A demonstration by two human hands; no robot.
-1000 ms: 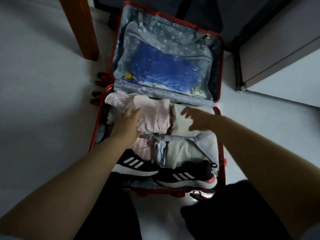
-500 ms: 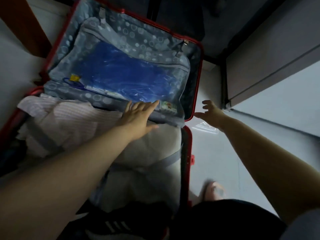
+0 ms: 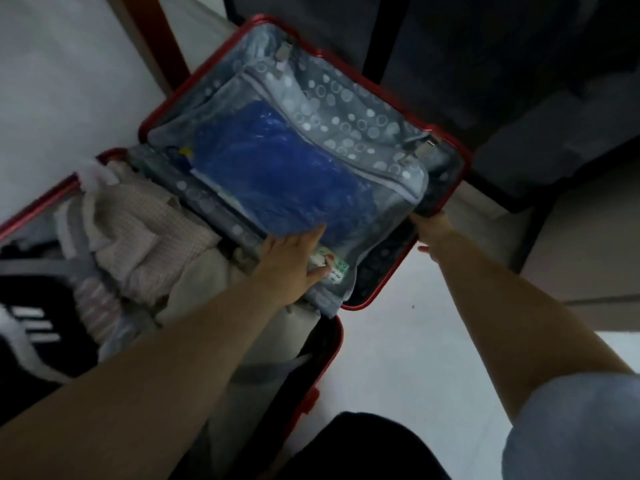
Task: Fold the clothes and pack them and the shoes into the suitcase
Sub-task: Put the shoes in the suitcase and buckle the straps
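Nearest to us, the shoes (image 3: 31,327), black with white stripes, lay in the near end of the suitcase (image 3: 330,344). The folded clothes filled the rest of that half: a cream garment (image 3: 207,282) against the right wall and a pink checked one (image 3: 145,244) beside it. A grey strap (image 3: 45,268) crossed the pile. Everything the task names was already in the base.

A second earlier both hands had been pressing on those clothes. Since then they had left the pile and gone to the lid (image 3: 346,109), so we judged that packing was done and closing was about to start.

The left grip (image 3: 294,261) lay released, fingers stretched flat on the lower edge of the lid's mesh pocket. It rested just over a small green-and-white packet (image 3: 332,266) and touched the blue bag (image 3: 277,174) that filled the pocket.

Further out, the right grip (image 3: 431,226), which half a second before had hung in the air beside the case, had reached the lid's right rim. Its thumb lay on the near side and its fingers ran out of sight behind the shell, so it seemed to be grasping the rim.

The lid leaned back from the hinge. A wooden leg (image 3: 166,46) stood on the pale floor (image 3: 398,341) beyond it.
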